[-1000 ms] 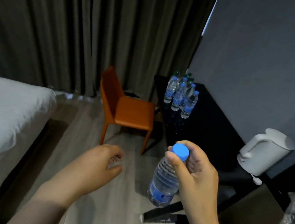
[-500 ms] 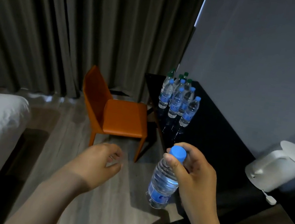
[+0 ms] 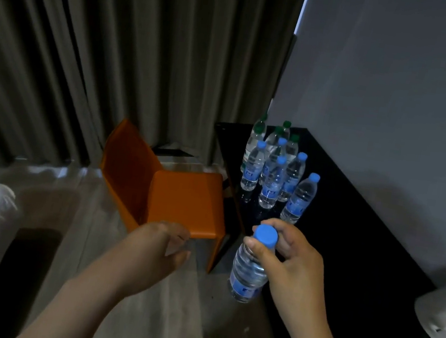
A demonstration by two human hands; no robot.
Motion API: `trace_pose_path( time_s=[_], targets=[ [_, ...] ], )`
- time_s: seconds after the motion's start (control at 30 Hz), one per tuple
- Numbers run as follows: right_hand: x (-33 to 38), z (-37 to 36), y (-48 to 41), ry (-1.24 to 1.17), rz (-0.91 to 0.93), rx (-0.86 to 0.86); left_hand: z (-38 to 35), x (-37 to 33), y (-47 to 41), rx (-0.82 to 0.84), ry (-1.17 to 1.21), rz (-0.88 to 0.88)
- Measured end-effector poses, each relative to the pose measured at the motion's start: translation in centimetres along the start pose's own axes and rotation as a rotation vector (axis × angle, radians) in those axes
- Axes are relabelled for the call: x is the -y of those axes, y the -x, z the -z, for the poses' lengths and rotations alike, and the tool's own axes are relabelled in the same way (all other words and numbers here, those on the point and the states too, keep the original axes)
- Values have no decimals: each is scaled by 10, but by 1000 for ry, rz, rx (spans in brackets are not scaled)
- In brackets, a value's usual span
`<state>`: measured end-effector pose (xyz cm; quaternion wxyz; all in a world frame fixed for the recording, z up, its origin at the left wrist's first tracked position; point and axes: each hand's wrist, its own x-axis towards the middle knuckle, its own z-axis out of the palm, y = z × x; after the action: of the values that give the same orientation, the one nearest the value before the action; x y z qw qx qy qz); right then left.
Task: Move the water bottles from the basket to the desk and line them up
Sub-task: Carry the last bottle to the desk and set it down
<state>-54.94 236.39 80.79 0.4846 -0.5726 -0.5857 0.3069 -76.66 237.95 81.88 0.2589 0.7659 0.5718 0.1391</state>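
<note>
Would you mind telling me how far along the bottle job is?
Done: several bottles stand grouped on the desk. In hand: the right hand grips a blue-capped bottle by its neck; the left hand is empty. Left: placing it; the basket is out of view.

Only one cam here, head-worn wide-angle, aimed forward and down along the tabletop [image 3: 354,220] toward its far edge by the curtain [image 3: 118,48]. Its near end sits close, lower right.

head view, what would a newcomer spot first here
The right hand grips a blue-capped water bottle by its neck, low in the middle of the view. Beyond it a cluster of bottles stands on the black desk, with an orange chair to its left.
</note>
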Motion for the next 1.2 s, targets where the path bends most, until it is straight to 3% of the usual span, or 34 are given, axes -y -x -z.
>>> trace_pose_path(
  time_s=[0.37, 0.7, 1.2],
  targets=[
    [-59, -14, -108, 139, -148, -112, 1, 39, -162, 132, 43, -84],
    [-102, -27, -193, 206, -240, -284, 10, 65, -316, 276, 46, -284],
    [-202, -22, -266, 260, -408, -314, -36, 65, -444, 452, -6, -306]
  ],
)
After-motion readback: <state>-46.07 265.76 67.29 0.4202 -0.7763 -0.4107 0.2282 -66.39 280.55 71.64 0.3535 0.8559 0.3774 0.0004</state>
